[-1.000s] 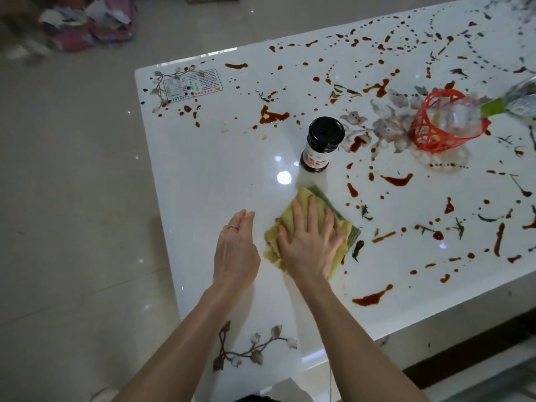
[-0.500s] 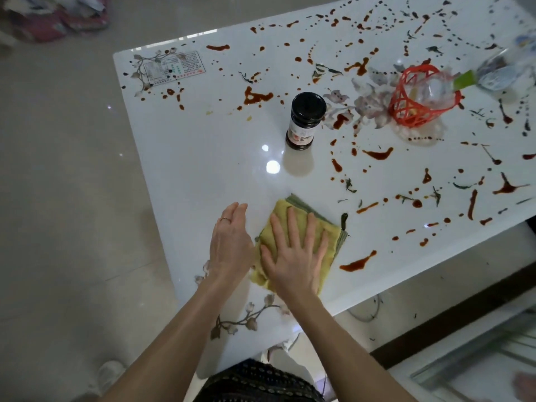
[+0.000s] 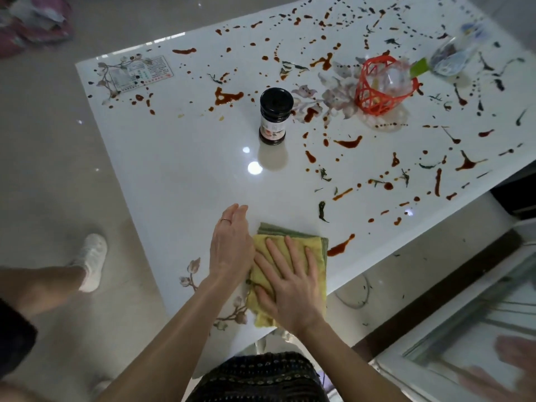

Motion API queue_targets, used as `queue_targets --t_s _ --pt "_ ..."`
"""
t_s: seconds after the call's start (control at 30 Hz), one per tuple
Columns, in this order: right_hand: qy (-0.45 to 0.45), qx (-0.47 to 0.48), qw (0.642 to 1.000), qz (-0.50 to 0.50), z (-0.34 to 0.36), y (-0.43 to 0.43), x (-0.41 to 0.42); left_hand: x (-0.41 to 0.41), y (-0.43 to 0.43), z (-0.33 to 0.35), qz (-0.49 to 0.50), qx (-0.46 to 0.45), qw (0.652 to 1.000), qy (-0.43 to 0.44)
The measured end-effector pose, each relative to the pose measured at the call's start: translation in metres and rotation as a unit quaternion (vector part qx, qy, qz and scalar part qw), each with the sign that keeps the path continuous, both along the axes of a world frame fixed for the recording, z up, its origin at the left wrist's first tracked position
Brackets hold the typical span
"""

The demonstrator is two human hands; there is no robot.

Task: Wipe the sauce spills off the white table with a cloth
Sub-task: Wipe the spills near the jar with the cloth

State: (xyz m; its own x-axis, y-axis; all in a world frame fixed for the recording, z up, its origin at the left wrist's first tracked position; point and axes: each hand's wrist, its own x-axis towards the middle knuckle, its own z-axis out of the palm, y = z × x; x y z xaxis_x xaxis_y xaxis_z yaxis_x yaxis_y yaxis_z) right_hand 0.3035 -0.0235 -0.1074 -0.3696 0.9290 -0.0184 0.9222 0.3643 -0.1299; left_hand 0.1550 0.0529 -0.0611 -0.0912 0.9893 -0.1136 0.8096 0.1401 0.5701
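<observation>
A folded yellow-green cloth [image 3: 314, 246] lies flat near the front edge of the glossy white table [image 3: 188, 169]. My right hand [image 3: 290, 282] presses on the cloth, palm down, fingers spread. My left hand [image 3: 230, 245] rests edge-on against the cloth's left side, fingers together and straight, with a ring on one finger. Red-brown sauce spills [image 3: 340, 246] and darker green streaks [image 3: 321, 211] cover the right and far parts of the table. The nearest smear lies just right of the cloth.
A dark jar with a black lid [image 3: 274, 116] stands mid-table beyond the cloth. A red mesh basket [image 3: 383, 85] lies tipped at the far right, a clear bottle [image 3: 446, 59] beside it. A label card [image 3: 142, 75] sits at the far left corner. A leg and white shoe [image 3: 91, 261] stand left.
Both hands and the cloth have slid back toward the table's front edge, away from the jar. The stretch of table between jar and cloth now shows no sauce.
</observation>
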Motion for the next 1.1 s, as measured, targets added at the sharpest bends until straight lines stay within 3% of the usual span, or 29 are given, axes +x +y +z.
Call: queue_targets --t_s 0.23,0.4,0.5,0.6,0.77,0.97,1.1 --pt "-0.024 0.015 0.986 0.164 -0.013 0.004 0.057 0.015 -0.012 0.003 -0.015 -0.011 1.000 -0.001" --pt "-0.022 0.021 0.998 0.063 -0.009 0.053 0.126 0.019 -0.013 0.007 0.011 -0.007 1.000 0.012" --pt "0.001 0.006 1.000 0.020 -0.007 0.055 0.125 0.034 -0.019 0.009 0.044 -0.004 0.999 0.014" --pt "0.037 0.022 0.997 0.067 -0.009 0.041 0.114 0.055 -0.026 0.009 0.050 -0.007 0.999 0.013" --pt "0.005 0.019 0.970 0.244 -0.015 0.076 0.168 0.089 -0.028 0.006 0.080 -0.006 0.997 0.018" --pt "0.003 0.021 0.992 0.125 -0.009 0.106 0.194 0.105 -0.033 0.001 0.121 -0.018 0.992 0.041" --pt "0.021 0.028 0.985 0.168 -0.013 0.075 0.175 0.111 -0.034 -0.008 0.117 -0.029 0.991 0.065"
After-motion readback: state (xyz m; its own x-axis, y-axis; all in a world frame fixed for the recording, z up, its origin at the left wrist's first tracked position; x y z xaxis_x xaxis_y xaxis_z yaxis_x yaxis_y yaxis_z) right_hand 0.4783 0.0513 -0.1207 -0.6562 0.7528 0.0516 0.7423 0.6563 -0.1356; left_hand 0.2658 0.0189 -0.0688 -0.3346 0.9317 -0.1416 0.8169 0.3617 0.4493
